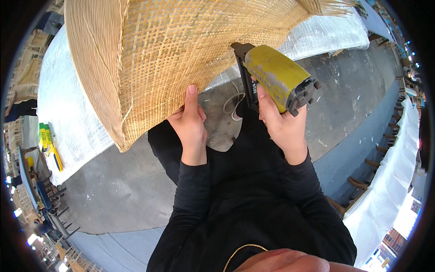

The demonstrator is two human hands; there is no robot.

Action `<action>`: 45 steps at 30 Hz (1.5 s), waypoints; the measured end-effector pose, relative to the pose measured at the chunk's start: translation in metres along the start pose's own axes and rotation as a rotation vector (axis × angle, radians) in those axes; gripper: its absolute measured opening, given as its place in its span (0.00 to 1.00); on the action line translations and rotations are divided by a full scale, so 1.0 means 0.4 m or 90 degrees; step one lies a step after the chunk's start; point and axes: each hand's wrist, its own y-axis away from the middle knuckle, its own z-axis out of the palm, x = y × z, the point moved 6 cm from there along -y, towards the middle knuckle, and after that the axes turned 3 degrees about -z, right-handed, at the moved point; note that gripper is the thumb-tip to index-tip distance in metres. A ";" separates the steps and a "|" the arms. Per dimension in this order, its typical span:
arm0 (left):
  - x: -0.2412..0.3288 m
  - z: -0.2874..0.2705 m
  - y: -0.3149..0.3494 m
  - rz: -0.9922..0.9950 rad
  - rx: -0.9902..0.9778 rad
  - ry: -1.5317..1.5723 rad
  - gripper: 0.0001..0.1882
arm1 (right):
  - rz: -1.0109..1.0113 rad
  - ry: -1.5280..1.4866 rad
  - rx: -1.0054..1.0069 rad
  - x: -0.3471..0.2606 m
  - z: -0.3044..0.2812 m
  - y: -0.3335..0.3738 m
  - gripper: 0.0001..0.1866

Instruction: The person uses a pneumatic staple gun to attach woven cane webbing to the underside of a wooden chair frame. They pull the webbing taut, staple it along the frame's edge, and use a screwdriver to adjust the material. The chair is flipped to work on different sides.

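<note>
The black sleeves [253,204] sit closest to the lens, running up from the lower edge to both hands, which work at the lower edge of the woven panel [181,59].

Left hand [190,124]: its fingers are closed over the panel's bottom edge, thumb flat and pointing up on the near face, the other fingers hidden behind the weave. It pinches the cane just right of the panel's lower corner. A firm pinch close beside the fastening spot looks wise, so the weave lies taut and flat against whatever backs it; whether a frame sits behind cannot be seen.

Right hand [281,124]: wrapped tight round the handle of the yellow stapler [276,77], fingers curled out of sight; whether one rests on the trigger cannot be told. The stapler's dark nose meets the panel's edge, just right of the left thumb. Holding the nose square to the weave and pressed home before firing should keep the staple from skewing, and the thumb is best kept apart from the nose.

Below the panel, a pale hose [233,106] loops on the grey floor [118,190]. Left of the panel lies white sheeting [68,113], with yellow-green boxes [45,136] at its far edge.
</note>
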 end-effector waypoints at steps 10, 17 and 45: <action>-0.009 0.000 0.007 -0.025 -0.024 -0.003 0.11 | 0.074 0.048 -0.036 -0.017 0.006 -0.003 0.11; 0.006 -0.001 -0.005 -0.013 -0.018 -0.020 0.11 | -0.014 -0.004 -0.052 -0.012 0.018 -0.014 0.10; 0.001 -0.007 -0.004 -0.057 -0.046 -0.034 0.12 | 0.121 -0.059 -0.009 -0.010 0.016 0.021 0.13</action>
